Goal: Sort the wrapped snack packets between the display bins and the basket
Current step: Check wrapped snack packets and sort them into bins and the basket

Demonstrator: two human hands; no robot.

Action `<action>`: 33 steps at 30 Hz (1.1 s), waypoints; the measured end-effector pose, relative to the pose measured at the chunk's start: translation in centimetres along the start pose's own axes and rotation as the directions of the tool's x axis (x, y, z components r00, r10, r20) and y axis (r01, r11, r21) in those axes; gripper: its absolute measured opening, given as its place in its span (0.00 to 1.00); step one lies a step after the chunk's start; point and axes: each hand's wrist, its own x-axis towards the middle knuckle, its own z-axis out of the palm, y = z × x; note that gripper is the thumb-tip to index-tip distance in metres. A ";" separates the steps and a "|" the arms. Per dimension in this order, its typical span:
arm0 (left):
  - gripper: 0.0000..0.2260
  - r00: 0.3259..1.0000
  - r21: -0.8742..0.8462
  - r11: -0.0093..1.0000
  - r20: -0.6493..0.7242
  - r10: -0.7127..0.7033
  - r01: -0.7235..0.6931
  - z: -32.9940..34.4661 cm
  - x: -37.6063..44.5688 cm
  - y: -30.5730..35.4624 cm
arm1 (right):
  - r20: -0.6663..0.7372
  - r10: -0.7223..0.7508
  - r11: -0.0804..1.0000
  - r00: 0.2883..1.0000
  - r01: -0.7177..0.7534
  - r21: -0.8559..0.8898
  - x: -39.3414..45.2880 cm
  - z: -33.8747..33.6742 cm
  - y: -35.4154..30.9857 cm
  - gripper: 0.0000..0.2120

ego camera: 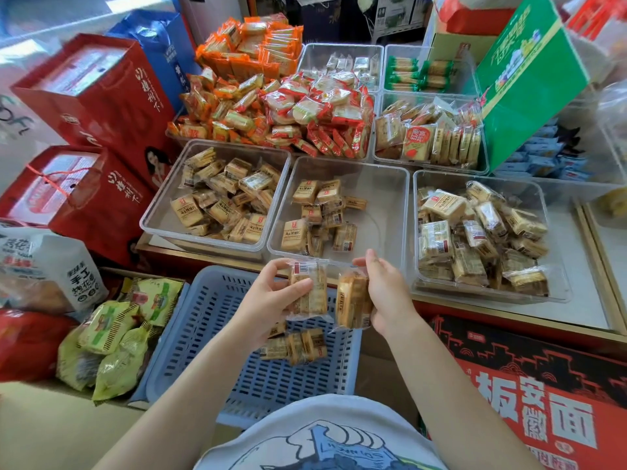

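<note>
Both hands hover above the blue basket (pixel 210 337) — the left hand (pixel 268 300) pinches one packet (pixel 310 290), the right hand (pixel 386 293) grips another packet (pixel 351 300) upright. A few packets (pixel 295 346) lie in the basket. Beyond, on the counter (pixel 576 266), the middle bin (pixel 383 205) is part filled — its neighbours fuller.

Basket (pixel 210 334): blue-grey plastic, slotted grid pattern. Display bins (pixel 383 198): clear. Snack packets (pixel 307 293) in hands: clear wrap, tan-gold filling, red label patch. Back piles (pixel 258 45): orange wrappers; next pile (pixel 322 106) red-and-white. Green-striped packets (pixel 420 74) in rear bin. Gift boxes (pixel 101 96) on the left: red, white script. Bags (pixel 112 334) beside basket: lime green. Carton (pixel 529 395) on the right: red-black, white characters. Shirt (pixel 322 439): pale grey, blue print.
</note>
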 end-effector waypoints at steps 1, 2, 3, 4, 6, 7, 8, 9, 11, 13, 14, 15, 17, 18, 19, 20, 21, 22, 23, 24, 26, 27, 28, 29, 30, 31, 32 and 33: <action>0.19 1.000 -0.043 0.999 -0.003 -0.031 0.031 0.1 0.0 0.1 | 0.009 0.051 0.997 0.999 -0.052 0.059 -0.1 0.0 -0.1 0.18; 0.19 0.998 -0.098 0.993 0.004 -0.064 0.064 0.1 -0.1 0.3 | 0.024 0.099 0.989 0.995 -0.102 0.110 -0.1 0.0 -0.2 0.17; 0.19 0.995 -0.150 0.984 0.018 -0.095 0.097 0.1 -0.1 0.4 | 0.040 0.141 0.978 0.989 -0.146 0.152 -0.1 0.0 -0.3 0.17; 0.21 0.992 -0.182 0.976 0.039 -0.116 0.121 0.0 0.0 0.4 | 0.059 0.176 0.965 0.983 -0.184 0.186 -0.1 -0.1 -0.4 0.15; 0.26 0.987 -0.189 0.970 0.087 -0.136 0.151 -0.2 0.1 0.5 | 0.127 0.209 0.944 0.970 -0.234 0.233 0.0 -0.4 -0.4 0.11; 0.28 0.984 -0.180 0.971 0.108 -0.141 0.159 -0.2 0.0 0.4 | 0.188 0.205 0.940 0.960 -0.247 0.237 -0.2 -0.4 -0.5 0.09; 0.30 0.981 -0.163 0.972 0.124 -0.148 0.167 -0.1 0.0 0.3 | 0.247 0.189 0.941 0.950 -0.247 0.231 -0.5 -0.4 -0.7 0.06; 0.32 0.980 -0.137 0.976 0.126 -0.155 0.172 -0.1 0.1 0.2 | 0.292 0.166 0.950 0.942 -0.232 0.207 -0.6 -0.4 -0.8 0.03; 0.41 0.983 -0.055 0.985 0.099 -0.155 0.161 0.1 0.3 0.0 | 0.317 0.114 0.978 0.941 -0.162 0.130 -0.9 -0.3 -0.8 0.10; 0.46 0.990 0.012 0.992 0.055 -0.129 0.128 0.0 0.7 0.0 | 0.304 0.054 0.991 0.951 -0.088 0.098 -0.9 0.1 -0.7 0.20; 0.46 0.993 0.028 0.994 0.033 -0.111 0.110 -0.1 0.9 0.0 | 0.290 0.034 0.992 0.957 -0.067 0.105 -0.8 0.2 -0.5 0.23; 0.46 0.995 0.037 0.995 0.012 -0.098 0.097 -0.2 1.0 0.0 | 0.272 0.021 0.991 0.962 -0.056 0.122 -0.7 0.2 -0.4 0.24; 0.45 0.997 0.054 0.995 -0.005 -0.083 0.084 -0.4 1.0 0.1 | 0.236 -0.005 0.988 0.972 -0.032 0.153 -0.5 0.3 -0.2 0.25; 0.44 0.996 0.055 0.995 0.006 -0.085 0.084 -0.3 1.0 0.1 | 0.225 -0.026 0.988 0.974 -0.010 0.157 -0.5 0.4 -0.1 0.24; 0.44 0.995 0.042 0.995 0.031 -0.093 0.091 -0.2 0.9 0.2 | 0.216 -0.051 0.987 0.975 0.017 0.157 -0.6 0.6 -0.1 0.23; 0.43 0.993 0.022 0.994 0.056 -0.104 0.103 0.0 0.8 0.3 | 0.200 -0.073 0.986 0.977 0.041 0.159 -0.6 0.9 0.0 0.23; 0.42 0.992 0.010 0.994 0.073 -0.106 0.105 0.3 0.7 0.3 | 0.184 -0.095 0.986 0.978 0.067 0.152 -0.7 1.1 0.2 0.22; 0.40 0.993 0.008 0.995 0.071 -0.096 0.096 0.6 0.7 0.1 | 0.170 -0.122 0.987 0.978 0.102 0.124 -0.6 1.4 0.4 0.20; 0.38 0.996 0.004 0.997 0.048 -0.079 0.079 0.7 0.7 0.0 | 0.164 -0.151 0.987 0.975 0.141 0.074 -0.5 1.5 0.6 0.17; 0.36 0.998 -0.007 0.998 0.016 -0.057 0.057 0.9 0.7 -0.1 | 0.174 -0.180 0.984 0.968 0.179 0.019 -0.5 1.6 0.7 0.15; 0.32 0.997 -0.062 0.998 -0.071 -0.037 0.032 0.6 1.0 -0.3 | 0.234 -0.205 0.973 0.950 0.224 -0.054 -0.6 1.5 0.8 0.13; 0.32 0.993 -0.110 0.993 -0.106 -0.043 0.031 0.4 1.1 -0.2 | 0.274 -0.202 0.970 0.940 0.232 -0.079 -0.6 1.3 0.8 0.13; 0.34 0.991 -0.151 0.988 -0.127 -0.049 0.029 0.0 1.3 -0.1 | 0.307 -0.196 0.967 0.931 0.236 -0.098 -0.6 1.2 0.9 0.13; 0.38 0.989 -0.167 0.986 -0.137 -0.049 0.026 -0.4 1.5 0.0 | 0.329 -0.193 0.964 0.924 0.241 -0.111 -0.6 1.2 1.0 0.11; 0.41 0.990 -0.165 0.986 -0.137 -0.044 0.021 -0.6 1.5 0.1 | 0.336 -0.195 0.962 0.922 0.246 -0.118 -0.7 1.2 1.1 0.09; 0.42 0.990 -0.159 0.987 -0.133 -0.036 0.014 -0.7 1.5 0.3 | 0.330 -0.199 0.962 0.923 0.248 -0.114 -0.7 1.3 1.2 0.08; 0.41 0.992 -0.152 0.988 -0.125 -0.030 0.011 -0.7 1.4 0.4 | 0.319 -0.203 0.962 0.926 0.248 -0.110 -0.7 1.4 1.3 0.07; 0.39 0.993 -0.151 0.988 -0.112 -0.030 0.013 -0.5 1.3 0.4 | 0.306 -0.205 0.964 0.930 0.246 -0.103 -0.7 1.5 1.4 0.07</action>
